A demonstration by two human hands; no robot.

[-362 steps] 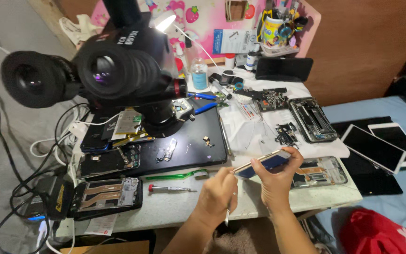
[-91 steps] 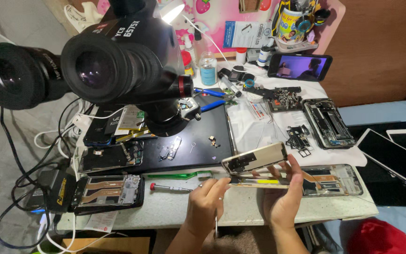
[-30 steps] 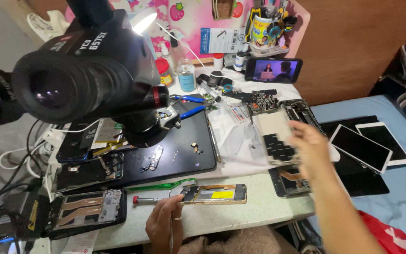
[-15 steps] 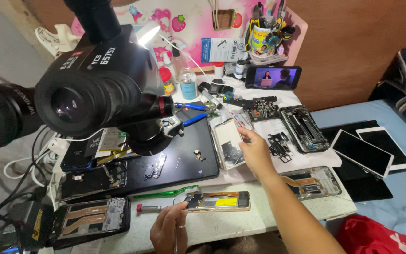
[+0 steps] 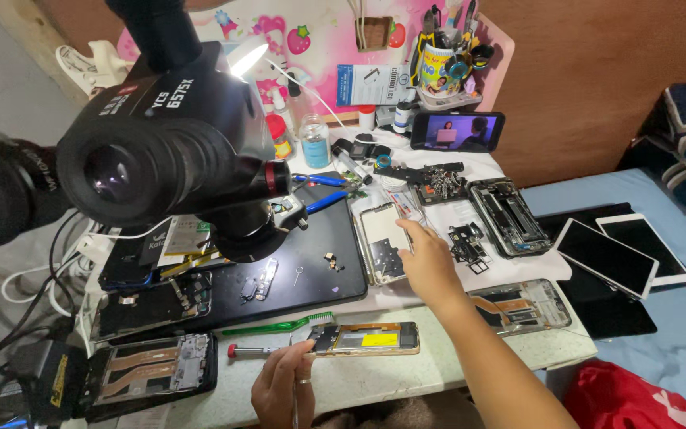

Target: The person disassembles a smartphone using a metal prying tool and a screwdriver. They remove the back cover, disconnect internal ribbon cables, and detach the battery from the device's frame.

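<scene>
Reaching far across the bench, the right hand lies on one pale phone back beside the black mat; its fingers are spread flat and clamp nothing. The left hand, near the front edge, closes its grip on a thin tool, just beside one opened phone with a yellow battery. One red-tipped screwdriver and one green toothbrush lie to the left. Two tablets rest on the bed at right.
</scene>
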